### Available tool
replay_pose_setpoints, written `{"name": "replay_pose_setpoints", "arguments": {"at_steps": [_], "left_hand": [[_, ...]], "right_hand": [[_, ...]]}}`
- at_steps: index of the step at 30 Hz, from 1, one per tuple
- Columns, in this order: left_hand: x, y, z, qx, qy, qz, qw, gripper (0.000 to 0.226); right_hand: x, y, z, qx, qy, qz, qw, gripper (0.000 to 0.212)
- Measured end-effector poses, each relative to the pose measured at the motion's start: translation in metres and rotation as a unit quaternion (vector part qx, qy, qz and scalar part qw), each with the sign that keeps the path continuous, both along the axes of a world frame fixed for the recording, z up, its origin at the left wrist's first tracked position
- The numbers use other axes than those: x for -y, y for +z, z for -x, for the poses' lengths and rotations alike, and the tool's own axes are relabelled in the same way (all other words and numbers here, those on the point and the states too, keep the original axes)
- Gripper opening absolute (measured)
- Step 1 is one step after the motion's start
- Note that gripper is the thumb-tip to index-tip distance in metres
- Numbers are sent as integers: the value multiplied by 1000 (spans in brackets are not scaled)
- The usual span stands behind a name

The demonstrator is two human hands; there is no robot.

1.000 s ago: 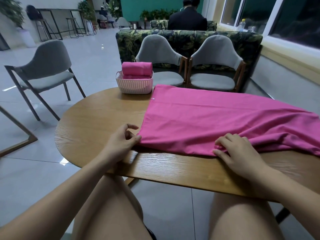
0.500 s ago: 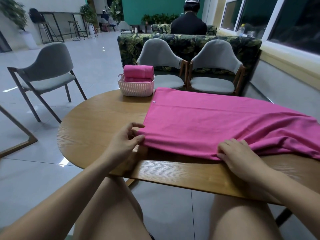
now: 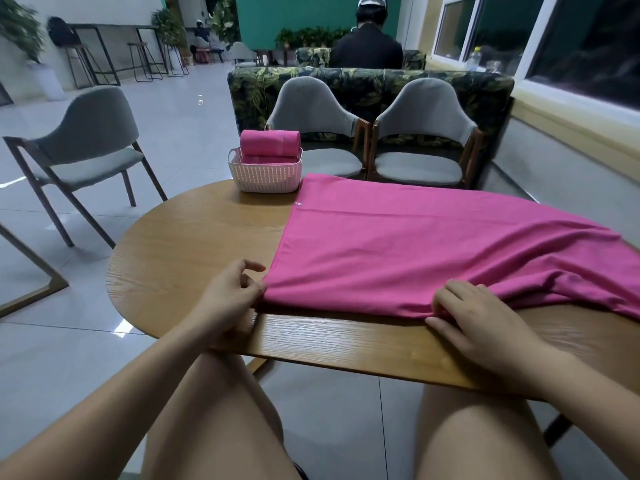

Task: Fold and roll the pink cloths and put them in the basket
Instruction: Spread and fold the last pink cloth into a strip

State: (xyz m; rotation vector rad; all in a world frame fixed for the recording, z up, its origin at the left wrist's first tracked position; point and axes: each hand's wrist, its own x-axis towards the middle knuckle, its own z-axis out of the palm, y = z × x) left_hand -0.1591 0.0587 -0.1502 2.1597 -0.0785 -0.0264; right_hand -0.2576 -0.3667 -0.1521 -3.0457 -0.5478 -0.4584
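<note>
A large pink cloth (image 3: pixel 415 251) lies spread over the right half of the wooden table (image 3: pixel 194 244), its right side draped and wrinkled. My left hand (image 3: pixel 228 296) pinches the cloth's near left corner. My right hand (image 3: pixel 478 320) grips the cloth's near edge further right, fingers curled into the fabric. At the table's far side stands a pale pink basket (image 3: pixel 265 174) holding rolled pink cloths (image 3: pixel 270 142), one stacked above the rim.
Two grey chairs (image 3: pixel 422 133) stand behind the table, a third grey chair (image 3: pixel 86 143) at the left. A leaf-patterned sofa back (image 3: pixel 346 81) lies beyond, with a person seated facing away. A wall with windows runs along the right. My knees are under the table's near edge.
The cloth's near edge has drawn slightly away from the table's front edge. Both hands stay at that edge, and my left hand's pinch on the corner has tightened.
</note>
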Motion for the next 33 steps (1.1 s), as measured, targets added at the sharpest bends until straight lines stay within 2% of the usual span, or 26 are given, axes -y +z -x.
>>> {"name": "replay_pose_setpoints", "arguments": {"at_steps": [4, 5, 7, 11, 13, 16, 21, 27, 33], "left_hand": [[0, -1, -3, 8, 14, -110, 994, 19], [1, 0, -4, 8, 13, -137, 990, 20], [4, 0, -4, 19, 6, -198, 980, 24], [11, 3, -5, 61, 7, -282, 957, 25], [10, 1, -7, 61, 14, -264, 962, 23], [7, -4, -5, 61, 31, -187, 980, 26], [10, -10, 1, 148, 27, -260, 954, 24], [65, -11, 6, 214, -73, -224, 948, 15], [148, -11, 10, 231, -173, -177, 941, 12]], "right_hand": [[19, -6, -2, 13, -1, 26, 1000, 13], [23, -7, -3, 22, -8, 36, 999, 17], [27, -4, -1, 38, -9, 46, 998, 20], [22, 10, 10, 87, 22, 34, 995, 13], [20, 11, 14, 83, 28, 35, 996, 13], [22, -1, 16, 54, 14, 28, 998, 20], [25, -3, 25, 4, 27, -50, 998, 13], [55, 14, 35, 26, -19, -112, 993, 15], [126, 20, 64, 36, -127, -138, 982, 10]]}}
